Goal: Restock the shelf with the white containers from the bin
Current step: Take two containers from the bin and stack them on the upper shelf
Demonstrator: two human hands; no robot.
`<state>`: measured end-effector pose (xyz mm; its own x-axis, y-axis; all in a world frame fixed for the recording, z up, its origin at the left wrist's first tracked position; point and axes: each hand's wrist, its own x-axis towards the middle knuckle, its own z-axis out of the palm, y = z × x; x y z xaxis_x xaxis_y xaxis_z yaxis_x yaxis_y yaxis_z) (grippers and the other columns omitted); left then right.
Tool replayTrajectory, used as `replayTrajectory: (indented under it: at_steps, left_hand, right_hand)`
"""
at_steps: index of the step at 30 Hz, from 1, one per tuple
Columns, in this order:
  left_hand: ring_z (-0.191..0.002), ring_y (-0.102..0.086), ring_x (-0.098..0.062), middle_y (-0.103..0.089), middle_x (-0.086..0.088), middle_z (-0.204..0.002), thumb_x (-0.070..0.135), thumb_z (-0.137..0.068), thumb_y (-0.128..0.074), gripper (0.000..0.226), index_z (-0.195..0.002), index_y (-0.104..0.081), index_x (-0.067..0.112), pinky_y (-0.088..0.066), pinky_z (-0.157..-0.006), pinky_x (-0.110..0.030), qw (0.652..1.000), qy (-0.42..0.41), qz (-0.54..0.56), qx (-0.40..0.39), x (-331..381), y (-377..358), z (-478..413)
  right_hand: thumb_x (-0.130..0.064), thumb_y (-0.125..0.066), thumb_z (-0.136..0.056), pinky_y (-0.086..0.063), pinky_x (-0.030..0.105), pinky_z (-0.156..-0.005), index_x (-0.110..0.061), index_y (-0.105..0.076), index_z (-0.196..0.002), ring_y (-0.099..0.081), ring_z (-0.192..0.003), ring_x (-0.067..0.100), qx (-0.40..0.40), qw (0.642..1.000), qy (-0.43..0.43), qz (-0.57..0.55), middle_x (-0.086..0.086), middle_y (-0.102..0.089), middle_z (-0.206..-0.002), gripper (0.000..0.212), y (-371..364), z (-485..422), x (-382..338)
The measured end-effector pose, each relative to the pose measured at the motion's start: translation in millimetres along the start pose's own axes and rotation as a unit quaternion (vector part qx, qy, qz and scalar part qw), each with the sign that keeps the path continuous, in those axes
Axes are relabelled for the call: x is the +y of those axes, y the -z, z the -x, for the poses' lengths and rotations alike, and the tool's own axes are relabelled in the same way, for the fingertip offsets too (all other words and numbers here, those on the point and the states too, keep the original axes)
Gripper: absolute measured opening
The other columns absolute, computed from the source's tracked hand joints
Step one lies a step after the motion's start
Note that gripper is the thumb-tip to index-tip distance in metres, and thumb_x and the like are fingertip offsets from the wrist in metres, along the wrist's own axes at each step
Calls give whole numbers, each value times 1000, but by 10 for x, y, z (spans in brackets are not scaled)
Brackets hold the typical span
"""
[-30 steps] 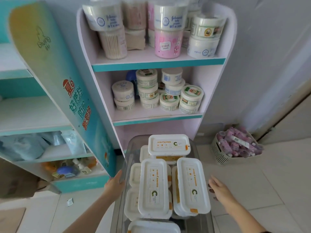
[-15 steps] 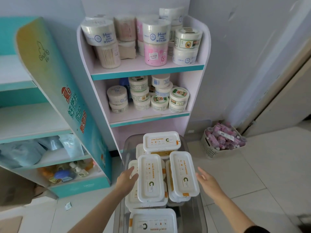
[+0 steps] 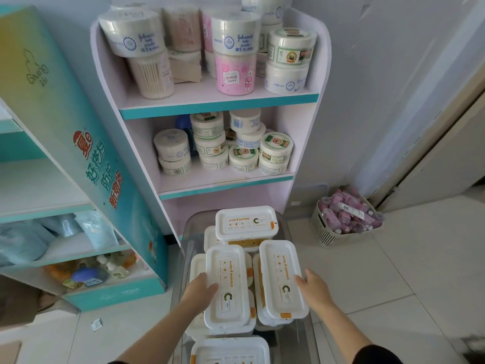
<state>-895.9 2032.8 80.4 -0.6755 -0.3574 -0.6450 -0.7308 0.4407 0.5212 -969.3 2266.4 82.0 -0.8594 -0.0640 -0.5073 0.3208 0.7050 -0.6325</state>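
Note:
A clear plastic bin [image 3: 186,240] stands on the floor in front of the pale pink shelf [image 3: 220,105]. It holds several white rectangular containers with orange tabs, stacked in layers. My left hand [image 3: 199,292] grips the left edge of the top left container [image 3: 227,282], thumb lying on its lid. My right hand [image 3: 313,287] touches the right edge of the top right container [image 3: 282,277] with its fingers fairly straight. A third container [image 3: 245,223] lies crosswise at the far end of the bin, and another [image 3: 231,350] shows at the near end.
Both shelf levels carry round tubs [image 3: 275,151] and cotton-swab jars [image 3: 235,72]. A teal display stand [image 3: 78,143] leans on the left. A white basket of pink bottles [image 3: 346,219] sits on the floor to the right, by a door frame.
Both hands have moved in from the bin's sides onto the two top containers. The left thumb now lies on a lid. The view has pulled back and tilted slightly.

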Motion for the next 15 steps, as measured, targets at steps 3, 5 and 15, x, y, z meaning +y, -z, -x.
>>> replayTrajectory:
  at_steps: [3, 5, 15]
  left_hand:
    - [-94, -60, -21, -58, -6, -106, 19, -94, -51, 18, -109, -43, 14, -53, -88, -36, 999, 11, 34, 19, -14, -52, -103]
    - [-87, -56, -17, -55, -2, -99, 17, -94, -52, 15, -101, -39, 15, -53, -83, -35, 998, 14, 46, 30, -33, -73, -167]
    - [-82, -55, -16, -52, 4, -80, 12, -95, -45, 6, -98, -41, 14, -48, -70, -26, 996, 0, 57, 66, 0, -69, -113]
  right_hand:
    - [-17, -47, -93, -43, 16, -53, -7, -54, -95, -58, -74, 15, 3, 1000, -15, 9, 10, -62, -94, 12, -104, -149, 58]
    - [-16, -48, -92, -45, 18, -53, -4, -52, -102, -59, -74, 16, 12, 1000, -27, 6, 11, -63, -95, 16, -160, -217, 69]
    - [-1, -45, -88, -40, 17, -48, -1, -52, -89, -55, -64, 11, 60, 998, -14, 20, 9, -60, -86, 8, -174, -168, 30]
